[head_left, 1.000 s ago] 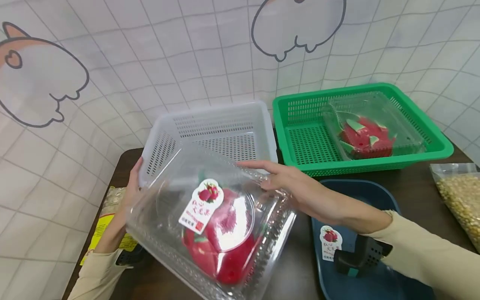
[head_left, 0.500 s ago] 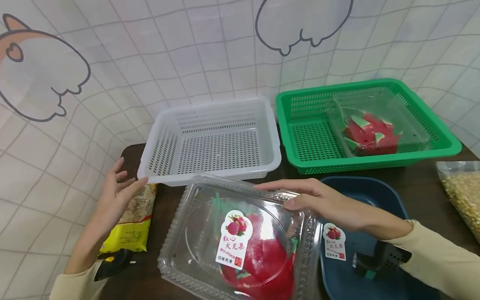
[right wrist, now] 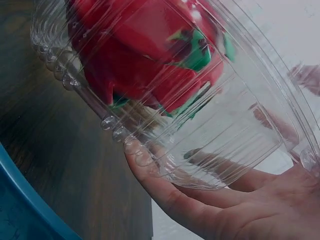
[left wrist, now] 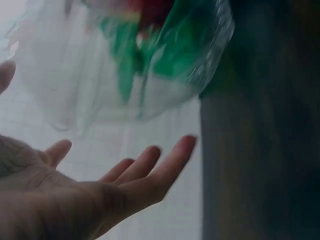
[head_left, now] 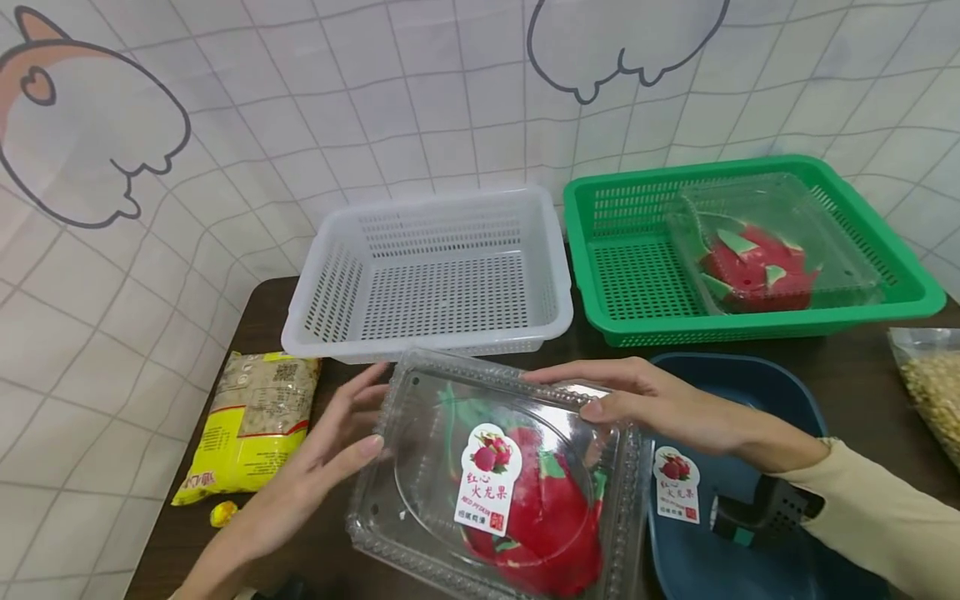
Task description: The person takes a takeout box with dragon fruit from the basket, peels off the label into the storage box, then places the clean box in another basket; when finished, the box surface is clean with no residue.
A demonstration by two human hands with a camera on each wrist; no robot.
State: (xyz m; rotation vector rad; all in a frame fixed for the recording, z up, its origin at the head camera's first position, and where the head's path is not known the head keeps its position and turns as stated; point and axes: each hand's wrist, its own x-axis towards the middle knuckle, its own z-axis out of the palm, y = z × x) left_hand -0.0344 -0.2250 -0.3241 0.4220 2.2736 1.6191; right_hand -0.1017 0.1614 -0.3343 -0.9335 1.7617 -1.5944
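A clear plastic clamshell box (head_left: 420,475) with a red pitaya (head_left: 555,508) inside is held over the table, tilted. My right hand (head_left: 675,408) grips its upper right corner, the thumb on the lid and the fingers underneath, as the right wrist view shows. A white fruit label (head_left: 487,479) is stuck on the lid. My left hand (head_left: 307,479) is beside the box's left edge with fingers loosely spread and nothing held. In the left wrist view a gap shows between these fingers (left wrist: 172,162) and the box.
Behind stand a white basket (head_left: 442,292) and a green basket (head_left: 626,283) with another boxed pitaya (head_left: 757,267). A blue basin (head_left: 735,375) bearing a similar label (head_left: 677,485) sits at right. Food bags lie left (head_left: 255,425) and far right. A small yellow item (head_left: 222,513) lies near the left bag.
The box has turned and come down toward me, uncovering the white basket. My left hand let go, swung out left, then returned to the box's left edge. My right hand keeps its grip.
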